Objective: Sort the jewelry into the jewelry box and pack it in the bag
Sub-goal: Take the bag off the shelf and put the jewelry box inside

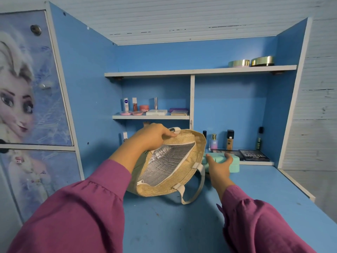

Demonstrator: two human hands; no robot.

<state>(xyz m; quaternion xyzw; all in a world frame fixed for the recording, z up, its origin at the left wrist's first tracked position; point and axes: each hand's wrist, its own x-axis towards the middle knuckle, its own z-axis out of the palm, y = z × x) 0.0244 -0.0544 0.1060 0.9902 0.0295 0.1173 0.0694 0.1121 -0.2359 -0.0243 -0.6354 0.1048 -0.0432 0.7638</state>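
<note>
Head view: left hand (154, 134) pinches the far rim of the bag (184, 179), holding it open on the desk (182, 225); silver lining exposed. Right hand (219, 166), fingers spread, rests on the closed mint box (234, 166) just right of the bag.

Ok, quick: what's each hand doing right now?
Left hand: closed, holding the bag open by its rim.
Right hand: open, fingers spread at the jewelry box, not gripping yet.
</note>
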